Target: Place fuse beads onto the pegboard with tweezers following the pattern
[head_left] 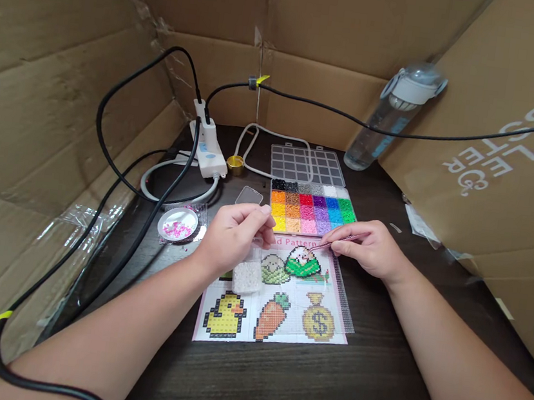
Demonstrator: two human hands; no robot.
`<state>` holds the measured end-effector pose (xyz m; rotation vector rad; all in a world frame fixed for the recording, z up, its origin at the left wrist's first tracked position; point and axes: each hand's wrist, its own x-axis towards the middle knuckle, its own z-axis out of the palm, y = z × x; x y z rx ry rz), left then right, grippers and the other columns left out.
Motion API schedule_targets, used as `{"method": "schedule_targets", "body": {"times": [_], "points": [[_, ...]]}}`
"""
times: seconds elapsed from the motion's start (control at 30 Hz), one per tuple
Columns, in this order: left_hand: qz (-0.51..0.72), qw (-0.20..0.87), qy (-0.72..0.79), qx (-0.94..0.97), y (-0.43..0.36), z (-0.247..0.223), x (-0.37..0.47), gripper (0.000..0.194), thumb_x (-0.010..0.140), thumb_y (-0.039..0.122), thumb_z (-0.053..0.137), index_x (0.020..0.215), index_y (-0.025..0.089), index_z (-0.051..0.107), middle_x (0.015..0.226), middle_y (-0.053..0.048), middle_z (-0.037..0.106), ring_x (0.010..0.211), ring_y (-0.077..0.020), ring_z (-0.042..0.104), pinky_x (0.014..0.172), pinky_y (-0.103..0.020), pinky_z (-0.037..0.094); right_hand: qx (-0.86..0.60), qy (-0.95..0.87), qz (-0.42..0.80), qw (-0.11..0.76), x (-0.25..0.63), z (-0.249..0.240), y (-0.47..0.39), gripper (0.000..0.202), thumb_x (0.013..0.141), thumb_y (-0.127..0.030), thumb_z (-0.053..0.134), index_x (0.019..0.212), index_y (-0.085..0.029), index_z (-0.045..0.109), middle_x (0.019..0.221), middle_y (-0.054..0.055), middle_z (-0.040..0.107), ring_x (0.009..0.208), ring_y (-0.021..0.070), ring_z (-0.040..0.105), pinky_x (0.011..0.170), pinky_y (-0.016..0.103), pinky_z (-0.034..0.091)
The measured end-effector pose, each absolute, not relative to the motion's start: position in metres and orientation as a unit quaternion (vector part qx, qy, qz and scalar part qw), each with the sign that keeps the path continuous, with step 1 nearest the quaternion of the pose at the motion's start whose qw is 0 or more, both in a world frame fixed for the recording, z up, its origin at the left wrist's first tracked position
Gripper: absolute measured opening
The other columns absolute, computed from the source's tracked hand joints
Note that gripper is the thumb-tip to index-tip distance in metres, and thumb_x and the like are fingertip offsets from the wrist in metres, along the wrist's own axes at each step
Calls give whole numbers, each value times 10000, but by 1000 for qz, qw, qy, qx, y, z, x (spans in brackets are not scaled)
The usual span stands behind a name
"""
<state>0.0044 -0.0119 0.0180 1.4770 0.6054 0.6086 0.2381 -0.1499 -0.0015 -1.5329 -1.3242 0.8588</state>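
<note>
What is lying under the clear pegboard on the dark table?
Under the clear square pegboard lies a printed paper pattern sheet showing a yellow duck, orange carrot and money bag. The left hand and right hand cover part of its upper row and title.

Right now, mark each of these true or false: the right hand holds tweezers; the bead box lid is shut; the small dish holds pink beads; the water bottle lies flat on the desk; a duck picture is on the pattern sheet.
1. The right hand holds tweezers. True.
2. The bead box has its lid shut. False: the clear lid is folded open behind the coloured compartments.
3. The small dish holds pink beads. True.
4. The water bottle lies flat on the desk. False: it stands tilted against the cardboard wall.
5. A yellow duck is printed on the pattern sheet. True.
</note>
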Motion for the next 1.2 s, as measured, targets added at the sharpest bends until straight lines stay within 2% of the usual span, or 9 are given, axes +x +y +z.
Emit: {"method": "schedule_targets", "body": {"times": [1.2], "points": [[270,668,268,639,-13,18,5,320,881,395,562,684,151,624,622,-38,643,562,-119,612,550,-233,520,-622,-535,345,457,237,-1,-151,142,745,-314,767,809,-188,787,834,85,770,595,150,665,587,290,563]]}}
